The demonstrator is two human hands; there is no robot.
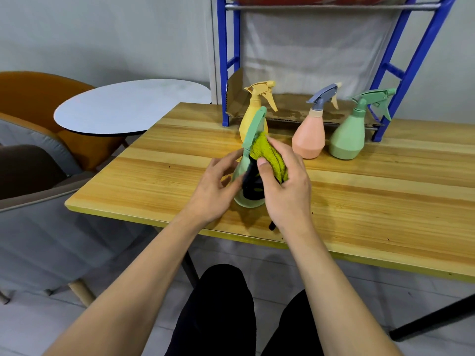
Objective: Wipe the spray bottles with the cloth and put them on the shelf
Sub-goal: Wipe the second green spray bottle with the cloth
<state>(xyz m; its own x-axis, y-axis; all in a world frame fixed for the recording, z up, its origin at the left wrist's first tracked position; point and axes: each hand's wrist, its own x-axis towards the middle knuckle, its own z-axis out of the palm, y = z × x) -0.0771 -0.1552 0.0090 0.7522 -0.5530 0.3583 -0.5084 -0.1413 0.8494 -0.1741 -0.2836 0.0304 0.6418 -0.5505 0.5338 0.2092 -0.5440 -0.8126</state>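
Green bottle [240,176] above counter [359,191], long axis near upright, head at 12. Left hand [213,191] grip grasps bottle; right hand [285,191] grip clenched on cloth [267,155].

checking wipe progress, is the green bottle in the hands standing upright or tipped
Tipped. The held green bottle leans, its base lifted toward the camera above the table, left hand steadying it while the right hand presses the cloth on it.

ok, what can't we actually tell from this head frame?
- Held green bottle: front face hidden by the cloth and right hand.
- Yellow bottle: lower body hidden behind the held bottle.
- Shelf: upper tier cut off by the top edge; its contents unreadable.
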